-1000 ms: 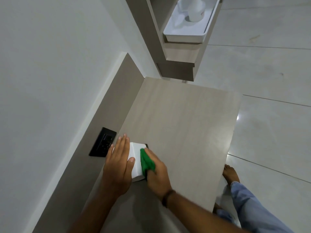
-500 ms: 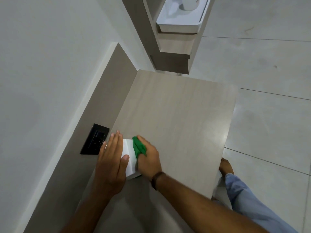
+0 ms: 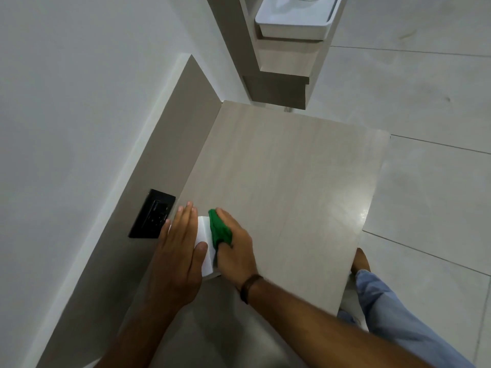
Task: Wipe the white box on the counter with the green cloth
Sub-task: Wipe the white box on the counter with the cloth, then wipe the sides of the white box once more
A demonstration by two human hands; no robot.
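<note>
Where the pale wood-grain counter (image 3: 287,181) meets its darker upstand in the lower left of the frame, the white box (image 3: 206,251) stands on the counter surface, most of it covered by two hands. The left hand (image 3: 178,258) lies flat on the left part of the box, fingers extended and held together, pointing toward the top of the frame, with the thumb resting on the box top. The right hand (image 3: 235,251) is placed against the right side of the box, fingers curled around the green cloth (image 3: 219,229), which is bunched and pressed onto the right edge of the box top. Only a narrow strip of white shows between the two hands, plus a small corner at the near end. A dark band (image 3: 248,286) circles the right wrist. A black socket plate (image 3: 152,215) is set in the upstand just to the left of the left fingertips; whether the fingers touch it cannot be told. The remainder of the counter, extending toward the centre and right of the frame, carries a soft light reflection near its right edge. At the top centre a white tray (image 3: 292,27) sits on a stepped shelf unit (image 3: 281,65). At the lower right, a blue trouser leg (image 3: 393,314) and a bare foot (image 3: 360,261) are on the tiled floor (image 3: 425,102).
</note>
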